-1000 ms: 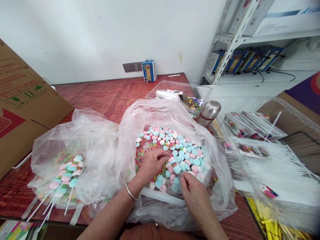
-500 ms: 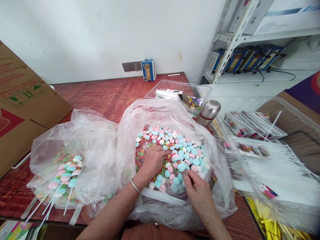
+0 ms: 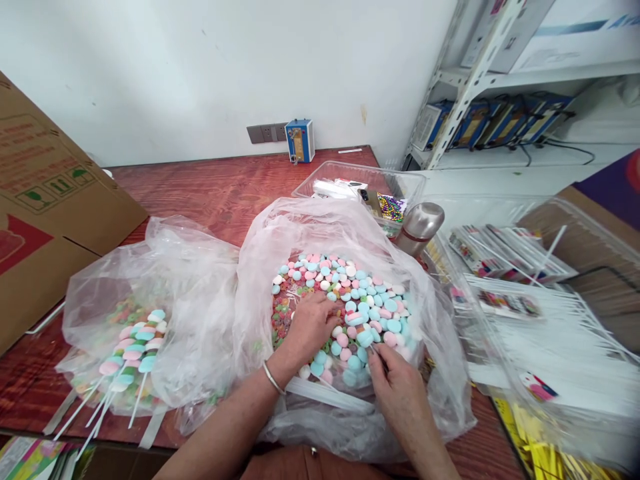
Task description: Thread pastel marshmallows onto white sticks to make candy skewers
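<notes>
**Pinching a marshmallow skewer (image 3: pixel 365 337) over loose candy, at center of frame**

Holding the skewer's stick between thumb and bent forefinger of the right hand (image 3: pixel 400 380), low and just right of center, with blue and pink marshmallow discs toward the stick's far end. Reaching with the left hand (image 3: pixel 311 325) over ring gummies (image 3: pixel 281 319) at center, fingers loosely curled; cannot tell whether anything is caught at the fingertips. Around both, loose pink, blue and white marshmallows (image 3: pixel 377 293), within an open, crumpled plastic bag (image 3: pixel 280 230).

At lower left, on a second plastic bag (image 3: pixel 195 287), several loaded skewers (image 3: pixel 133 350), sticks pointing toward the bottom left corner. Along the left edge, a brown cardboard box (image 3: pixel 60 173). Right of center, a steel flask (image 3: pixel 423 223) beside a clear plastic tray (image 3: pixel 395 179). At far right, many white sticks (image 3: pixel 585 353).
</notes>
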{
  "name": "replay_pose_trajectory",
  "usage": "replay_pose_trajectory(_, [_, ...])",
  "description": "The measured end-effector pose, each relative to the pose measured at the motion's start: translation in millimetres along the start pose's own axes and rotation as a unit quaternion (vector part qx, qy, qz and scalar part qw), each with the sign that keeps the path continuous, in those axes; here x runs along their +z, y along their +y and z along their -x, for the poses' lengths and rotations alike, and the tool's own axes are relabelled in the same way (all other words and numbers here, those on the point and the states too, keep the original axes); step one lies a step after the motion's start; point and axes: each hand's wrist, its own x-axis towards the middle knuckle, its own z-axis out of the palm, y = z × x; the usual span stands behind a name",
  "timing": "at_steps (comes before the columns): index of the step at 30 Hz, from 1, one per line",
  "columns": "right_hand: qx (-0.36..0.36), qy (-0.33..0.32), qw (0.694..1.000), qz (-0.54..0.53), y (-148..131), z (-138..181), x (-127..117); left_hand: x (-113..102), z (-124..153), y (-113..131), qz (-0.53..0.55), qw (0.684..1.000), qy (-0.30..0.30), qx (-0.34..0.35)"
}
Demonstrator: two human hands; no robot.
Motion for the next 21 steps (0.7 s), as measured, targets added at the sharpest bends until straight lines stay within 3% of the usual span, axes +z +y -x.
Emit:
replay_pose_trajectory(3, [-0.003, -0.005, 1.0, 0.016, 2, 2, 1, 7, -3, 3, 0.022, 1.0, 0.003, -0.012])
replay_pose_trajectory(5, [-0.002, -0.008, 1.0, 0.025, 3, 4, 3, 6, -5, 5, 0.119, 0.99, 0.017, -0.07])
replay_pose_trajectory(8, [-0.004, -0.01, 0.999, 0.03, 4, 5, 5, -3, -6, 7, 0.298, 0.939, -0.005, -0.171])
replay_pose_trajectory(10, [-0.005, -0.011, 0.999, 0.032, 3, 4, 6, -8, -5, 8, 0.364, 0.908, -0.028, -0.203])
replay_pose_trajectory(17, [-0.006, -0.021, 1.0, 0.02, 0, 5, 6, -13, 1, 15, 0.393, 0.901, -0.04, -0.181])
replay_pose_trajectory(19, [-0.011, -0.019, 1.0, 0.012, -1, 5, 6, -12, 2, 18, 0.451, 0.868, -0.041, -0.203])
replay_pose_trajectory(21, [-0.02, -0.014, 1.0, 0.001, -2, 6, 6, -11, 2, 18, 0.536, 0.809, -0.048, -0.237])
